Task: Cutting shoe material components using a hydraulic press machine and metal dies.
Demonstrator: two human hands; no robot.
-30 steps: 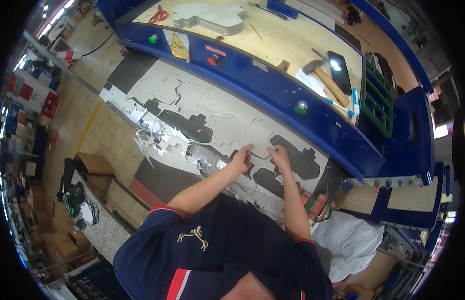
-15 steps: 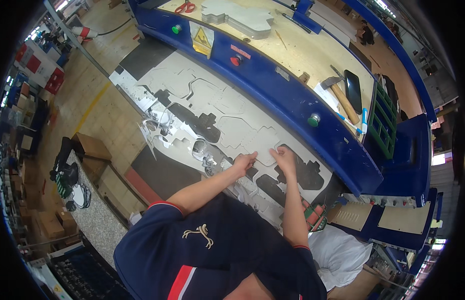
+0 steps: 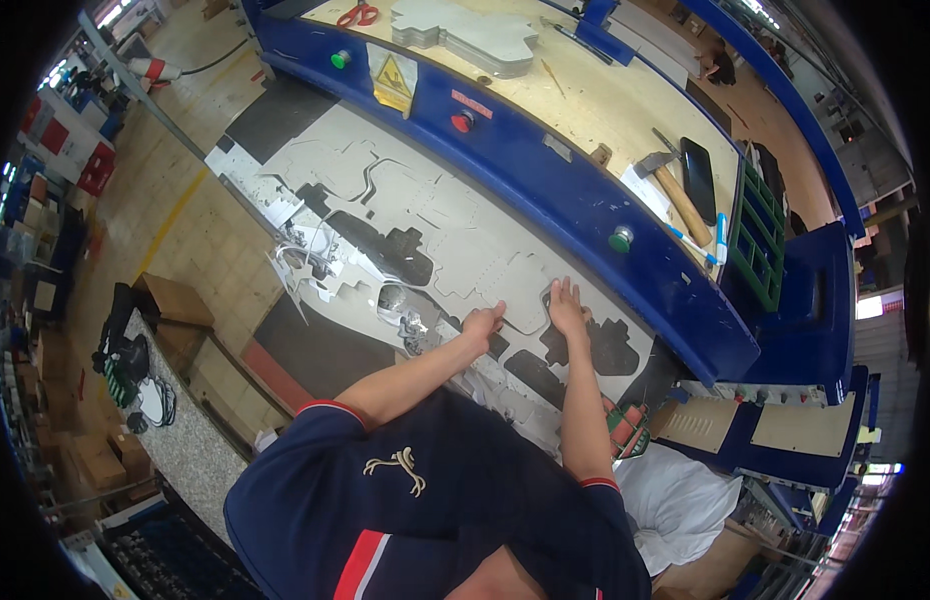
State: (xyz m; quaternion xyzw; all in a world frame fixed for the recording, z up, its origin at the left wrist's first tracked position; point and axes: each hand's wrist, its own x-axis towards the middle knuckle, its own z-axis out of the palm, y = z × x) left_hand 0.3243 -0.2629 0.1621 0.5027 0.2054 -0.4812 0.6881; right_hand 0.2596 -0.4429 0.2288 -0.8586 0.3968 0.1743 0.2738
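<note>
A pale grey sheet (image 3: 385, 125) with cut outlines and dark openings lies on the blue machine's bed. My left hand (image 3: 481, 326) is curled closed at the near edge of a cut-out piece (image 3: 518, 284) within the sheet; its fingers seem to pinch that edge, though they are partly hidden. My right hand (image 3: 569, 310) lies on the sheet at the right edge of the same piece, fingers stretched out and apart, beside a dark opening (image 3: 617, 347).
Beyond the sheet runs the machine's blue beam (image 3: 545, 170) with buttons. On its top are a stack of cut grey pieces (image 3: 465, 35), red scissors (image 3: 358, 14), a hammer (image 3: 682, 200) and a phone (image 3: 697, 180). Scrap offcuts (image 3: 400, 305) lie along the near edge.
My right hand has shifted slightly up and its fingers have spread from a pinch. My left hand stays at the piece's near edge. The view has shifted slightly.
</note>
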